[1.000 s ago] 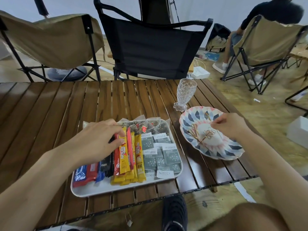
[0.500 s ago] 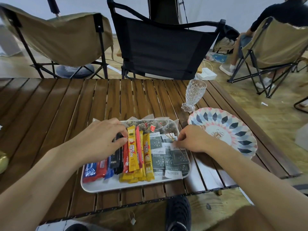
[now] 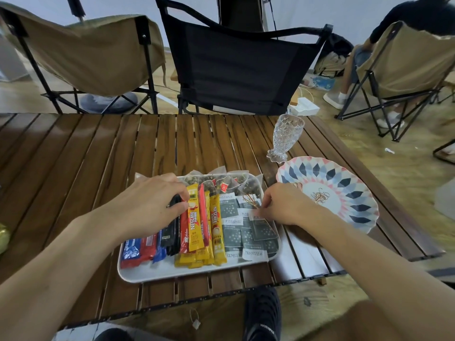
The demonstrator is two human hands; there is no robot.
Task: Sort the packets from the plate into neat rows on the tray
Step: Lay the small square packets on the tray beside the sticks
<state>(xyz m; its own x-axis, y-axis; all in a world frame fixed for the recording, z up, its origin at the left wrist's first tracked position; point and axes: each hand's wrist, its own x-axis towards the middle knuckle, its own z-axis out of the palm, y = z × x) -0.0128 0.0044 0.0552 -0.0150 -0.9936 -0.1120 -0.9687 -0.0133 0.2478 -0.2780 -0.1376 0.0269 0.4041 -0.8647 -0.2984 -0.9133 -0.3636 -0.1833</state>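
In the centre of the head view, the white tray (image 3: 147,273) holds nearly everything: blue and red packets at its lower left, black, red and yellow coffee sticks (image 3: 194,217) in the middle, grey sachets (image 3: 232,233) to the right, and clear tea bags (image 3: 231,179) along its far edge. The right hand (image 3: 283,205), which a second ago was over the patterned plate (image 3: 354,200) at the right of the frame, has crossed onto the tray and now sits on the grey sachets, fingertips pinched together on a small bunch of thin gold ties (image 3: 250,200). The left hand (image 3: 152,200) has stayed put, fingers curled down and pressed against the tops of the black and yellow sticks, steadying that row. On the plate only a small tangle of gold ties (image 3: 320,196) is left near its centre; no packets show there. That suggests the sorting is close to finished, with tidying the rows and the last ties remaining. A cut-glass goblet (image 3: 285,136) stands just beyond the plate on the slatted table (image 3: 73,156).
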